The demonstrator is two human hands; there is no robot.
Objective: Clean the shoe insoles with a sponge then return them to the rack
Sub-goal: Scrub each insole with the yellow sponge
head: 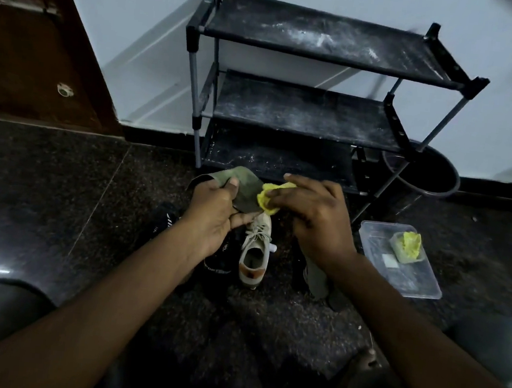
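My left hand [215, 211] grips a grey-green insole [246, 186] in front of the black shoe rack [307, 114], thumb on top of it. My right hand [312, 215] holds a yellow sponge [265, 196] pressed against the insole's right side. A beige sneaker [254, 257] stands on the floor just below both hands. Another grey insole [318, 279] lies on the floor partly hidden under my right wrist. The rack's three dusty shelves hold nothing.
Black shoes [163, 225] lie on the dark floor under my left forearm. A clear plastic tray [398, 272] with a second yellow-green sponge [408, 246] sits to the right. A dark round bin [424, 170] stands behind the rack's right leg. A wooden door [27, 43] is at left.
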